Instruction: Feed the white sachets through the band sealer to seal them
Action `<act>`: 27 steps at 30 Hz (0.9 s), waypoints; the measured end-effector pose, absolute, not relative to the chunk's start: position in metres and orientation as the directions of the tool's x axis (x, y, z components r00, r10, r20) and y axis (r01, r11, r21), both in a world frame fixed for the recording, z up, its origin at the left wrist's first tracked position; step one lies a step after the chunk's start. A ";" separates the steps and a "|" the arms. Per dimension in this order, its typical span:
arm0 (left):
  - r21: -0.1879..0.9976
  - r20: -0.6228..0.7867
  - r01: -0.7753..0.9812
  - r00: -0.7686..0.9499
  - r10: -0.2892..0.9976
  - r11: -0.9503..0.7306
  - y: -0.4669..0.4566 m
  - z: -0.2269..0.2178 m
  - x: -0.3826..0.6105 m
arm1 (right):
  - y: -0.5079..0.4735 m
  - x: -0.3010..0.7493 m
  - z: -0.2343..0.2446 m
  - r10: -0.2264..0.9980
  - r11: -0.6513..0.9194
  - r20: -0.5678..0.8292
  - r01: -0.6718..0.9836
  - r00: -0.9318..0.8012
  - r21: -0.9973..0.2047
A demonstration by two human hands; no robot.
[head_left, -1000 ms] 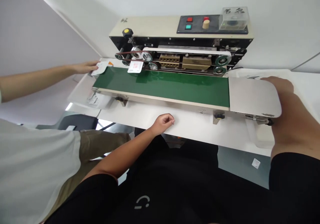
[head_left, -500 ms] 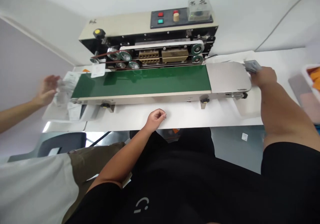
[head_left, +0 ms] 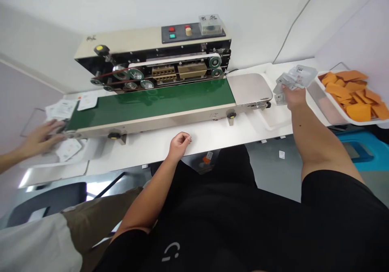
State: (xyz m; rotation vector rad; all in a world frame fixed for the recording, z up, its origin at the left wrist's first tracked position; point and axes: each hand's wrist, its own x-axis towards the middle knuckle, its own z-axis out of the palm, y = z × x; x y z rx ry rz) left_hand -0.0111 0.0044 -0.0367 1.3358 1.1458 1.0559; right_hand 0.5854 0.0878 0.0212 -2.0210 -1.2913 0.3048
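My right hand [head_left: 295,97] grips several small clear-and-silver plastic pouches [head_left: 299,76] with printing on them, fanned out at the right end of the machine. Below them is a white tray [head_left: 275,120], partly under the machine's metal end plate [head_left: 251,88]. My left hand [head_left: 180,144] rests at the table's front edge with its fingers curled in, and I see nothing in it. In front of it runs the green conveyor belt [head_left: 170,101] of a band sealer [head_left: 127,43]. One white pouch [head_left: 87,101] lies on the belt's left end.
On the right, a white bin [head_left: 330,103] holds orange pieces [head_left: 358,108]. At the left, a co-worker's hand [head_left: 41,138] reaches among white pouches [head_left: 68,149] by another tray. A blue stool [head_left: 361,150] stands low at right. A small white packet [head_left: 282,154] lies on the floor.
The view has swung to the right, showing more of the orange pieces. The pouches in my right hand are now fanned out. The pouch by the rollers has travelled left; the co-worker's hand has lowered.
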 end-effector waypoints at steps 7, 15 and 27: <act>0.996 0.015 0.079 0.166 0.986 -0.029 0.003 -0.037 -0.012 | 0.090 0.560 0.051 0.740 -0.132 0.126 0.326 0.661 -0.936; 0.994 0.019 0.105 0.175 0.984 -0.038 0.002 -0.041 -0.015 | 0.091 0.539 0.104 0.683 -0.017 0.178 0.259 0.708 -0.966; 0.820 0.473 0.194 0.302 0.828 -0.539 -0.016 0.012 0.032 | -0.038 0.370 0.102 0.910 0.040 0.061 0.059 0.411 -0.997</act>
